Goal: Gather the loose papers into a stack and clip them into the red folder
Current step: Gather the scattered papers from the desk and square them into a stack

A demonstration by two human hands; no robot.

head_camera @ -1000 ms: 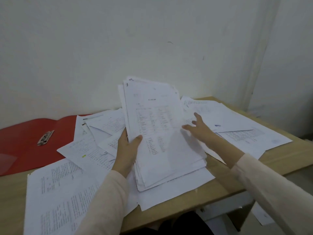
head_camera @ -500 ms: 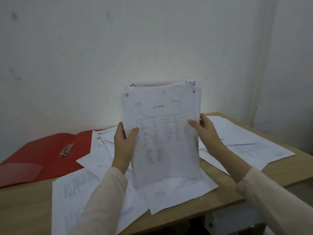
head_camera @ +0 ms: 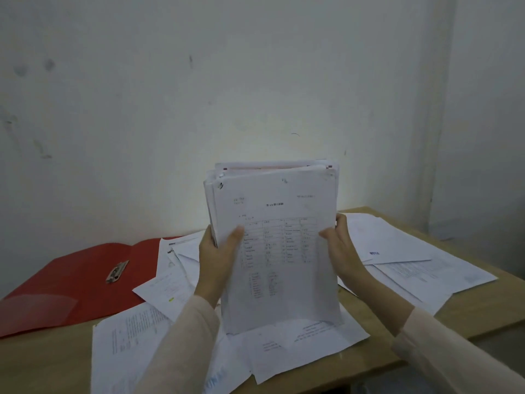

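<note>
I see the stack of papers (head_camera: 279, 251) standing upright on its short bottom edge, its long axis running near vertical, the printed face with a table turned toward me and the top edge pointing up at the wall (head_camera: 255, 81). The bottom edge rests on loose sheets (head_camera: 298, 345) that lie flat on the worktop (head_camera: 468, 314). My left hand (head_camera: 217, 257) grips the stack's left edge, thumb across the front page and the fingers curled behind. My right hand (head_camera: 341, 245) grips the right edge in the same way, thumb on the front and fingers wrapped round the back. The sheets in the stack are not quite flush: a few back pages stick up a little above the front one, and the left edge shows staggered layers. The red folder (head_camera: 71, 282) lies open and flat on the left of the worktop, well apart from the stack, with its metal clip (head_camera: 117, 271) lying on the inner face and pointing away from me at a slant. More loose pages (head_camera: 397, 251) spread out flat on the right of the worktop, and others overlap the folder's right edge beside my left hand.
</note>
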